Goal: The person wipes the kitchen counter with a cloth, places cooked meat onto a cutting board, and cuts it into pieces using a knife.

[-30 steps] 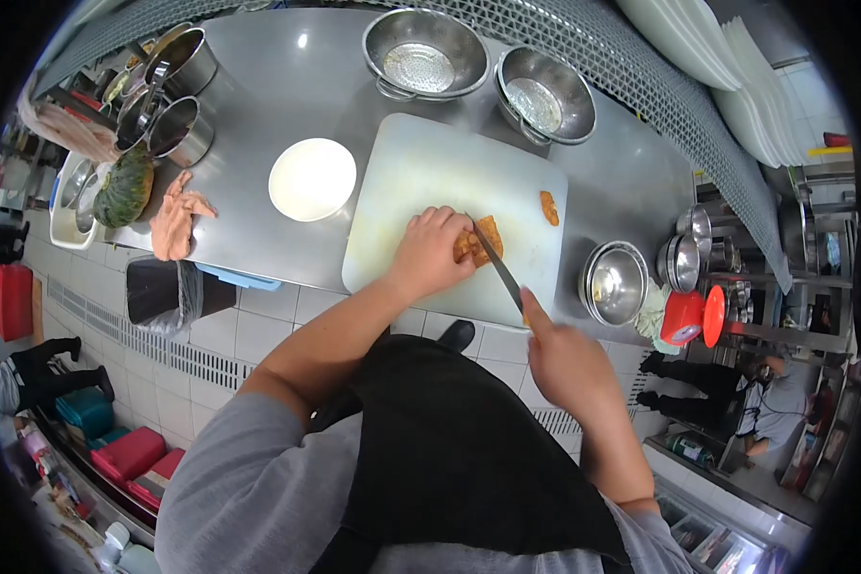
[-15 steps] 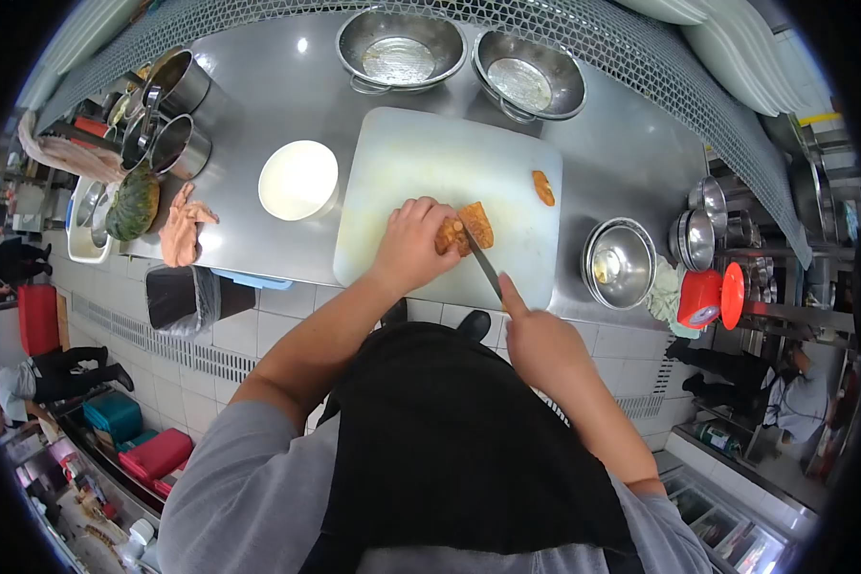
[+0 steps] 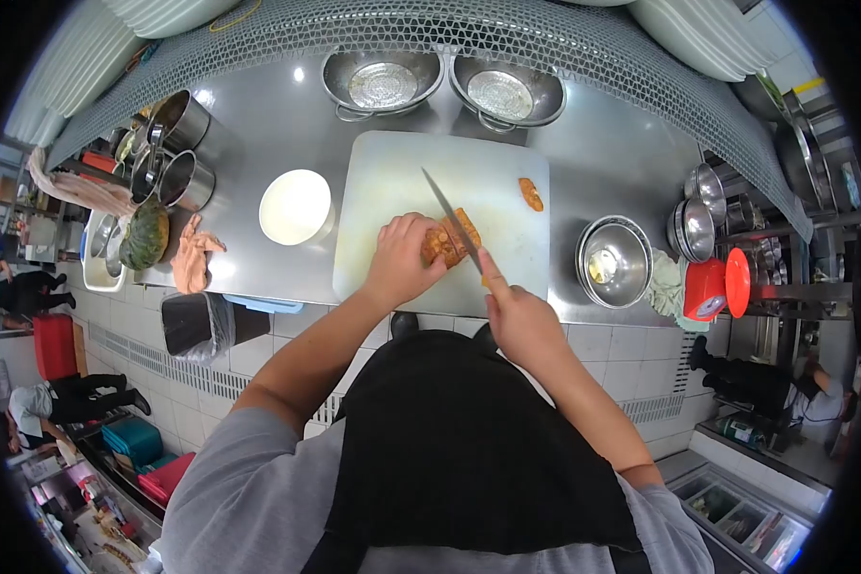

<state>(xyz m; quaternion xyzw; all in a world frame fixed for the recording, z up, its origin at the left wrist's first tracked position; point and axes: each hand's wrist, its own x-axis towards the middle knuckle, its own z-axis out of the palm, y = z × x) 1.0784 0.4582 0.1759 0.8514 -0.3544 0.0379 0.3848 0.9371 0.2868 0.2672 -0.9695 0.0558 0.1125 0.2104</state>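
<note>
A white cutting board [image 3: 392, 177] lies on the steel counter in front of me. My left hand [image 3: 402, 253] is closed on a browned block of food [image 3: 438, 249], pressing it to the board with bent fingers. In my right hand [image 3: 524, 323] is a kitchen knife [image 3: 442, 203], its blade pointing away from me and lying across the block. To the right of the blade is a browned section [image 3: 468, 227]; whether it is fully separate I cannot tell. A small browned end piece [image 3: 531, 194] lies apart at the board's right side.
Left of the board stands a white bowl [image 3: 295, 207]. Two steel colanders [image 3: 338, 81] sit behind it; nested steel bowls [image 3: 641, 273] and a red scale [image 3: 703, 287] are at right. A pinkish cloth [image 3: 193, 256], green pumpkin [image 3: 145, 235] and steel pots [image 3: 189, 182] line the left.
The knife has moved forward, its tip now well past the block and its blade turned leftward. My left hand still holds the block. The camera view has shifted slightly.
</note>
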